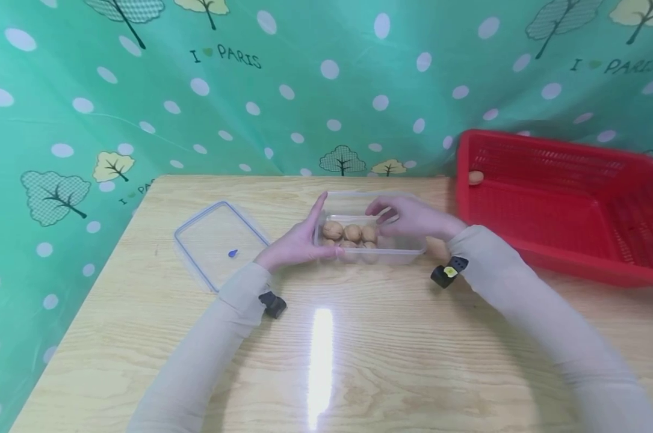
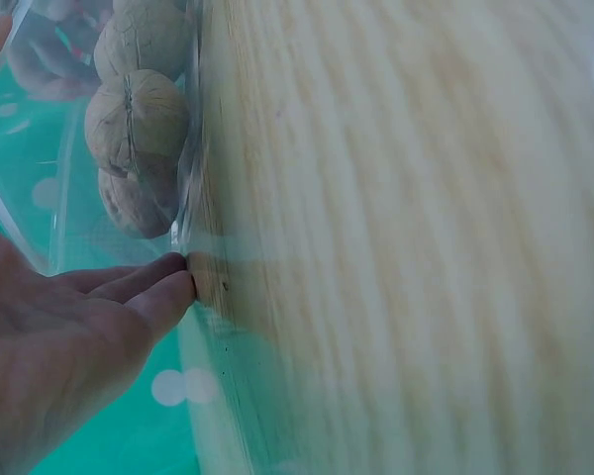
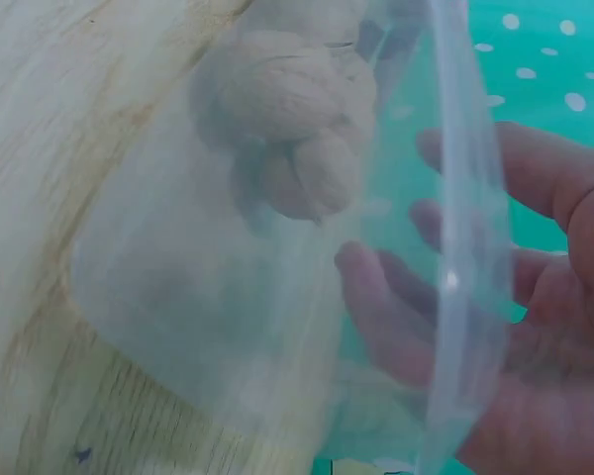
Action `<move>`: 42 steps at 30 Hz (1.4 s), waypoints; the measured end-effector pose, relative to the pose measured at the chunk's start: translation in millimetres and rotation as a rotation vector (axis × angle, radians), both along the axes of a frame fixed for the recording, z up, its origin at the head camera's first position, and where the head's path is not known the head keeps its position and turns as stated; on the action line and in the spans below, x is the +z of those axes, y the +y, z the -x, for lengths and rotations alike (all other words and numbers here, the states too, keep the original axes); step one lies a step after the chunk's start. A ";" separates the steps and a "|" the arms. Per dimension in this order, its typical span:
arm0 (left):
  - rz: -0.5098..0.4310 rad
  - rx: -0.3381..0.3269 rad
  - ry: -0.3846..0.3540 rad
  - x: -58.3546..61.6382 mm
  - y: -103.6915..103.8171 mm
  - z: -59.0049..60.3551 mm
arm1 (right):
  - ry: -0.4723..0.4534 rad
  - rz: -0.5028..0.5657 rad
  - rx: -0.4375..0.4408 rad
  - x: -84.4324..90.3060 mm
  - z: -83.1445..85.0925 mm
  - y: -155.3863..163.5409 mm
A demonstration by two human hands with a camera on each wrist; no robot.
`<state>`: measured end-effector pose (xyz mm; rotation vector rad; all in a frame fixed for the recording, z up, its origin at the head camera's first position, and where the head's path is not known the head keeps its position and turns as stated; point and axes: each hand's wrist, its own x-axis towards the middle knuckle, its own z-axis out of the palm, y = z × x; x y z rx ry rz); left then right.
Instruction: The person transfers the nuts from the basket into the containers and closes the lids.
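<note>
A clear plastic box (image 1: 391,255) stands mid-table with several walnuts (image 1: 352,233) in its left half. My left hand (image 1: 310,234) lies flat against the box's left wall, fingers straight; in the left wrist view the fingertips (image 2: 163,287) touch the wall just below the walnuts (image 2: 134,119). My right hand (image 1: 393,215) hovers over the box's right half with relaxed fingers and holds nothing. In the right wrist view its fingers (image 3: 544,297) show through the clear wall, beside a walnut (image 3: 287,109).
The box's clear, blue-edged lid (image 1: 218,243) lies flat to the left. A red mesh basket (image 1: 564,204) stands at the right, with one walnut (image 1: 475,177) at its near-left corner. A green patterned curtain hangs behind the wooden table (image 1: 358,361).
</note>
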<state>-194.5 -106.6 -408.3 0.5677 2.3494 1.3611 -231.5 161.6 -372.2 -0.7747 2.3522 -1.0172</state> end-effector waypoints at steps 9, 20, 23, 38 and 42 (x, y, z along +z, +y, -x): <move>-0.004 -0.005 0.007 -6.8 -2.5 3.8 | 0.012 0.085 0.023 7.6 -5.9 3.8; -0.009 -0.002 0.013 -8.8 -3.7 1.6 | 0.027 0.074 0.001 33.3 -12.2 22.2; -0.007 -0.004 0.018 -8.7 -3.5 1.4 | 0.074 0.061 -0.014 41.5 -11.9 28.6; -0.009 -0.015 0.029 -11.0 -2.5 4.1 | 0.178 -0.091 -0.134 76.3 -9.4 67.2; -0.009 -0.020 0.030 -10.0 -1.6 4.2 | 0.204 -0.152 -0.159 82.3 -6.4 77.1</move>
